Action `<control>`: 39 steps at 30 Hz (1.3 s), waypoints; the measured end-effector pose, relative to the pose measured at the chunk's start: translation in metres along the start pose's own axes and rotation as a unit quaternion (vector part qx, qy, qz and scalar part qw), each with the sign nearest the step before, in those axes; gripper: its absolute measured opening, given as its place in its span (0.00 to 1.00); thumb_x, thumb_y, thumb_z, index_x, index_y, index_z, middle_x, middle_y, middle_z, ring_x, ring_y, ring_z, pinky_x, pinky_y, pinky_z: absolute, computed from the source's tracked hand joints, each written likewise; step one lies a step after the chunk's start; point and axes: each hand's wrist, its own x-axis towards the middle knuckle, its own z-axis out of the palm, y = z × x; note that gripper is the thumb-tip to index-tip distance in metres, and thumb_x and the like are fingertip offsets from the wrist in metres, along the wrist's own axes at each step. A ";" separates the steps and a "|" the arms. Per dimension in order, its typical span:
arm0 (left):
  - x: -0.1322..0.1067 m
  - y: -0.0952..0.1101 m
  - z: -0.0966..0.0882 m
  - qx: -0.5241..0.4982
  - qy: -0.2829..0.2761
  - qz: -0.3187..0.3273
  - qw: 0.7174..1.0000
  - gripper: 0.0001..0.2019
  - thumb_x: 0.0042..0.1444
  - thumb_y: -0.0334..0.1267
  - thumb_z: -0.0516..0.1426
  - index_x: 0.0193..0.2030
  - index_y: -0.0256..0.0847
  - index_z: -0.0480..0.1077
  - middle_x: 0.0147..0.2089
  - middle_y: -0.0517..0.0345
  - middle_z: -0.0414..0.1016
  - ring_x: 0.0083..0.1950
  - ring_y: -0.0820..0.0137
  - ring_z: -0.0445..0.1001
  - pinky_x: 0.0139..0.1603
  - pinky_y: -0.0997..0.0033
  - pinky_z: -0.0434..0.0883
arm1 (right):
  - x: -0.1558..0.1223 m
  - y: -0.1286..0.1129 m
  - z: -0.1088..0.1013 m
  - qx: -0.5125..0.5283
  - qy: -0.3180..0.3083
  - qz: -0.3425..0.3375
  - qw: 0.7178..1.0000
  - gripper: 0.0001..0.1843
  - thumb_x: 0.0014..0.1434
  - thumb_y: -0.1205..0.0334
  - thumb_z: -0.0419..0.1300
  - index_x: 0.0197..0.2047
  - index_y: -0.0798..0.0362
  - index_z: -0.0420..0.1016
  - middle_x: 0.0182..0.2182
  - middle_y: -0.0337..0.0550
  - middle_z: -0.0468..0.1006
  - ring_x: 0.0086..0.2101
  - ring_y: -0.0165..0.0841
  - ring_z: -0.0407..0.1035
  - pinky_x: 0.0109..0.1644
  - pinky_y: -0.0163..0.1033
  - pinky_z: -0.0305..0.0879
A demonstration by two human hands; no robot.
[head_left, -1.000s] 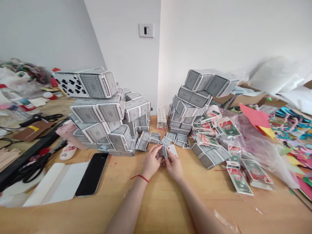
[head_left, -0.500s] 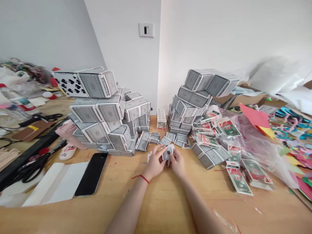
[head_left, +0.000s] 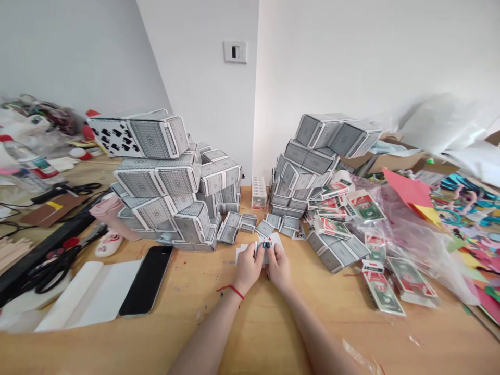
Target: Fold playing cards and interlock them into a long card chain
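My left hand and my right hand are side by side at the middle of the table, both closed on a playing card. The two thumbs meet on the card's patterned face, and the fingers beneath are hidden. A white card face with a red mark shows just behind the right hand; I cannot tell whether it is held too. Another pale card lies beside the left hand. Small folded card blocks sit just beyond the hands.
Tall stacks of folded card boxes stand at left and right. Card packs and plastic wrap lie right. A phone, white paper and black scissors lie left. A clear case stands at the back.
My hands have drawn lower and level, thumbs now together on the card, which is tilted flatter. A white face with a red mark has come into sight behind them.
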 end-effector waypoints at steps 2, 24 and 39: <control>0.000 -0.001 0.000 0.037 0.010 0.010 0.999 0.16 0.56 0.44 0.47 0.20 0.41 0.60 0.16 0.60 0.62 0.18 0.74 0.59 0.21 0.74 0.49 | 0.000 -0.002 -0.001 -0.019 0.002 -0.012 1.000 0.19 0.58 0.48 0.44 0.22 0.51 0.55 0.17 0.34 0.59 0.20 0.28 0.55 0.23 0.32 0.52; 0.021 -0.016 -0.024 -0.177 0.142 -0.126 0.966 0.15 0.53 0.47 0.48 0.20 0.42 0.55 0.12 0.67 0.57 0.14 0.76 0.59 0.19 0.76 0.58 | 0.015 0.007 -0.020 -0.200 -0.098 -0.173 0.959 0.20 0.46 0.51 0.61 0.42 0.48 0.73 0.36 0.47 0.71 0.38 0.40 0.62 0.42 0.44 0.61; 0.021 -0.023 -0.022 -0.118 0.110 -0.097 0.982 0.16 0.53 0.46 0.48 0.19 0.41 0.54 0.14 0.67 0.57 0.17 0.76 0.57 0.21 0.77 0.54 | 0.019 0.017 -0.022 -0.003 -0.087 -0.018 0.996 0.22 0.44 0.55 0.61 0.42 0.53 0.63 0.25 0.36 0.69 0.24 0.30 0.63 0.28 0.35 0.61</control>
